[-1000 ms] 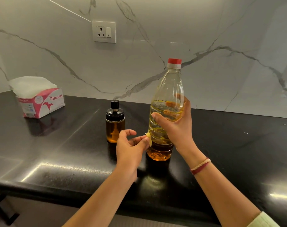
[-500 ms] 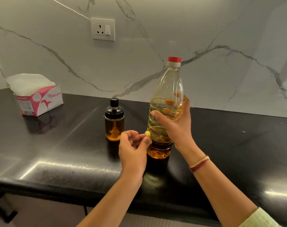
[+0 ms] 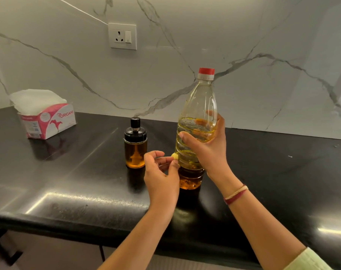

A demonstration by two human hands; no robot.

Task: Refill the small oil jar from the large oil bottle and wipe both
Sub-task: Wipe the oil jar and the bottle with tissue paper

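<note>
Two bare hands are over a glossy black stone desk (image 3: 68,182) that runs along a white, grey-veined marble wall (image 3: 263,55). The tall clear plastic oil bottle (image 3: 200,98), with a red screw cap (image 3: 206,71), stands upright with its base on the desk, yellow oil filling roughly its lower half. The right hand (image 3: 210,151) has its grip clamped round the bottle's ribbed middle, thumb across the front and fingers behind. The left hand (image 3: 162,178) has its grip pinched on a small pale yellow wad (image 3: 174,156), held between thumb and fingertip just beside the bottle's lower ribs; whether the wad touches the plastic cannot be told. Left of the bottle, near but apart, stands the small glass oil jar (image 3: 135,152) with a black knobbed lid, amber oil inside. A pink and white tissue box (image 3: 48,123) sits far back on the left. A white wall socket (image 3: 122,36) is above the jar. Red and cream thread bands (image 3: 236,194) circle the right wrist.
</note>
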